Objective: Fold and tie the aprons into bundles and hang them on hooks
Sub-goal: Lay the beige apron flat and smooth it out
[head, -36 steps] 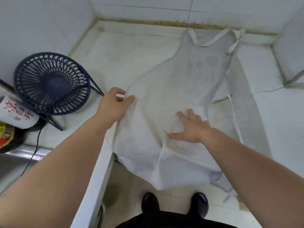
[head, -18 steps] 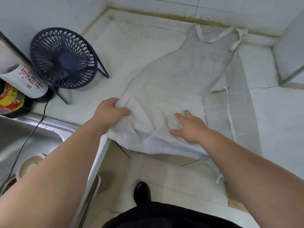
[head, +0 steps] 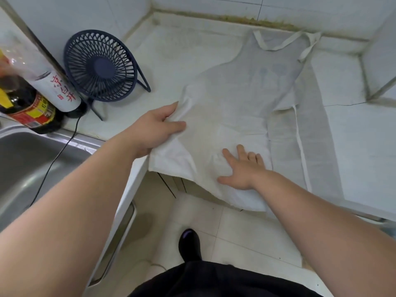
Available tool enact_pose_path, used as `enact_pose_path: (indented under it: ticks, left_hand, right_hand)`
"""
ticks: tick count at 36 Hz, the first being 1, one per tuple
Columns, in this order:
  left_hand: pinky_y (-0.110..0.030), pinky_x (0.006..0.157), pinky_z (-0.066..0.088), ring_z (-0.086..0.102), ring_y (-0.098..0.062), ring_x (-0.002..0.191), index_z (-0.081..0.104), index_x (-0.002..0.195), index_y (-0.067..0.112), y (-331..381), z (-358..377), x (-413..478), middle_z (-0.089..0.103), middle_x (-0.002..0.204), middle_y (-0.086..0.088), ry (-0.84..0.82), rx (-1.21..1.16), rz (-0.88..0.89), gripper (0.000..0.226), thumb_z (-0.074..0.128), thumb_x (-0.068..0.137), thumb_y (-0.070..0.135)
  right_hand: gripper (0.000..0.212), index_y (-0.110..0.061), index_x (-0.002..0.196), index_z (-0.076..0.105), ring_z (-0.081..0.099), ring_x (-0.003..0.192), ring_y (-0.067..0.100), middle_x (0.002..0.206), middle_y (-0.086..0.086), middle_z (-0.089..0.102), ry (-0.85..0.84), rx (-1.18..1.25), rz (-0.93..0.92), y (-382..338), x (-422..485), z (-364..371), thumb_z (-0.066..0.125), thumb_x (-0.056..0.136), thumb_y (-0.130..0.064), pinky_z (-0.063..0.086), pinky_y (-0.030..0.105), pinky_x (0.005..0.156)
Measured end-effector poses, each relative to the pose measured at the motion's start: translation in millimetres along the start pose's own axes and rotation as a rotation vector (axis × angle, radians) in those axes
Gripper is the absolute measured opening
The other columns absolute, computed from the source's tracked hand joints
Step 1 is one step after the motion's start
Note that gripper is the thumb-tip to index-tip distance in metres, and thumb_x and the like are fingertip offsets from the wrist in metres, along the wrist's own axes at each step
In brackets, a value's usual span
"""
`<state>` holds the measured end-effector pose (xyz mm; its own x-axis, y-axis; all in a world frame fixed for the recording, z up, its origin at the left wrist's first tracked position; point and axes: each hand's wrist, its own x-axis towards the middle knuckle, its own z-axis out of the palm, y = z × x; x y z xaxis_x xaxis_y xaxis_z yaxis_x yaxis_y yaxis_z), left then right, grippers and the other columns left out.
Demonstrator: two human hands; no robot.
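A pale grey apron (head: 242, 108) lies flat on the white counter (head: 353, 136), its long axis running from the near counter edge away toward the back wall, bib and neck loop (head: 276, 42) at the far end, the hem at the near end drooping a little over the edge. A long tie (head: 301, 146) trails down its right side on the counter. The left hand (head: 156, 129) is closed on the apron's left edge, thumb on top and cloth bunched under the fingers. The right hand (head: 242, 166) lies open and flat on the lower part of the cloth, fingers spread, pressing it to the counter. To the left of the apron a small dark blue fan (head: 100, 65) stands on the counter, apart from the cloth, its black cord (head: 53, 161) running down across the steel sink (head: 27, 159). Two bottles (head: 32, 97) stand beside the fan at the sink's far corner. Below, a black shoe (head: 189, 243) rests on the tiled floor
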<state>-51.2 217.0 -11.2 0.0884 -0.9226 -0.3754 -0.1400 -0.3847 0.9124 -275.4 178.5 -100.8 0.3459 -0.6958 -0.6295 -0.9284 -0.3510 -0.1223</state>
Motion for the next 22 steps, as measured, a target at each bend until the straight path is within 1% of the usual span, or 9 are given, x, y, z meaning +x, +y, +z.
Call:
enact_pose_path:
  ticks: [3, 6, 9, 11, 13, 16, 18, 20, 22]
  left_hand:
    - [-0.028, 0.074, 0.056, 0.07, -0.014, 0.093, 0.06, 0.12, 0.042, 8, 21, -3, 0.071, 0.109, 0.008, -0.063, -0.082, 0.039, 0.045, 0.059, 0.091, 0.007]
    - [-0.032, 0.091, 0.053, 0.066, -0.013, 0.106, 0.054, 0.13, 0.041, 17, 49, 0, 0.066, 0.122, 0.01, -0.132, -0.085, 0.073, 0.052, 0.056, 0.092, 0.006]
    - [-0.029, 0.104, 0.043, 0.055, -0.006, 0.12, 0.045, 0.139, 0.039, 24, 85, 5, 0.053, 0.137, 0.015, -0.221, 0.073, 0.119, 0.057, 0.055, 0.093, 0.008]
    - [-0.02, 0.104, 0.037, 0.047, -0.002, 0.124, 0.04, 0.142, 0.039, 24, 106, 8, 0.048, 0.141, 0.016, -0.288, 0.217, 0.131, 0.057, 0.053, 0.094, 0.01]
    - [-0.011, 0.093, 0.036, 0.047, -0.002, 0.121, 0.039, 0.143, 0.037, 20, 129, 9, 0.051, 0.139, 0.013, -0.386, 0.355, 0.12, 0.055, 0.049, 0.096, 0.011]
    - [-0.017, 0.083, 0.041, 0.053, -0.005, 0.091, 0.046, 0.138, 0.038, 11, 152, 9, 0.062, 0.116, 0.007, -0.494, 0.452, 0.08, 0.05, 0.05, 0.095, 0.014]
    - [-0.014, 0.089, 0.04, 0.055, 0.003, 0.089, 0.052, 0.135, 0.035, 6, 158, 9, 0.063, 0.107, 0.014, -0.543, 0.453, 0.055, 0.045, 0.059, 0.092, 0.02]
    - [-0.014, 0.099, 0.037, 0.054, 0.003, 0.107, 0.055, 0.132, 0.034, 3, 157, 11, 0.062, 0.116, 0.017, -0.538, 0.449, 0.017, 0.044, 0.065, 0.089, 0.028]
    - [-0.015, 0.095, 0.04, 0.055, -0.002, 0.108, 0.059, 0.129, 0.033, 0, 150, 15, 0.062, 0.118, 0.015, -0.409, 0.409, -0.01, 0.039, 0.064, 0.09, 0.029]
  right_hand:
    - [0.069, -0.037, 0.15, 0.016, 0.009, 0.147, 0.024, 0.161, 0.001, 0.001, -0.008, 0.245, -0.086, 2, -6, -15, 0.049, 0.091, -0.05, 0.003, 0.038, 0.118]
    - [0.051, -0.018, 0.145, 0.037, 0.032, 0.138, 0.016, 0.153, -0.001, 0.032, 0.096, 0.937, -0.079, 11, -14, -31, 0.044, 0.098, -0.037, 0.022, 0.025, 0.108]
    - [0.06, -0.013, 0.137, 0.046, 0.054, 0.103, 0.012, 0.126, -0.001, 0.055, 0.211, 1.425, -0.005, 26, -23, -46, 0.033, 0.097, -0.056, 0.038, 0.026, 0.092]
    - [0.068, -0.014, 0.126, 0.056, 0.054, 0.076, 0.014, 0.099, 0.001, 0.061, 0.187, 1.611, -0.017, 36, -30, -60, 0.031, 0.091, -0.067, 0.043, 0.027, 0.073]
    - [0.052, -0.018, 0.115, 0.062, 0.064, 0.074, 0.018, 0.091, 0.003, 0.068, 0.122, 1.609, -0.015, 47, -42, -72, 0.044, 0.09, -0.061, 0.051, 0.031, 0.071]
    - [0.017, -0.012, 0.105, 0.064, 0.065, 0.068, 0.017, 0.082, 0.004, 0.067, 0.156, 1.341, 0.081, 59, -52, -73, 0.062, 0.09, -0.02, 0.054, 0.024, 0.057]
    - [0.018, -0.003, 0.104, 0.066, 0.065, 0.074, 0.025, 0.086, 0.009, 0.067, 0.373, 1.248, 0.254, 72, -44, -65, 0.058, 0.088, -0.006, 0.052, 0.027, 0.056]
    - [0.027, 0.003, 0.11, 0.064, 0.064, 0.091, 0.033, 0.096, 0.013, 0.063, 0.541, 1.209, 0.404, 88, -36, -56, 0.053, 0.088, -0.009, 0.049, 0.029, 0.061]
    - [0.033, 0.006, 0.11, 0.062, 0.063, 0.098, 0.036, 0.102, 0.016, 0.063, 0.541, 1.132, 0.429, 99, -29, -46, 0.05, 0.088, -0.015, 0.051, 0.034, 0.071]
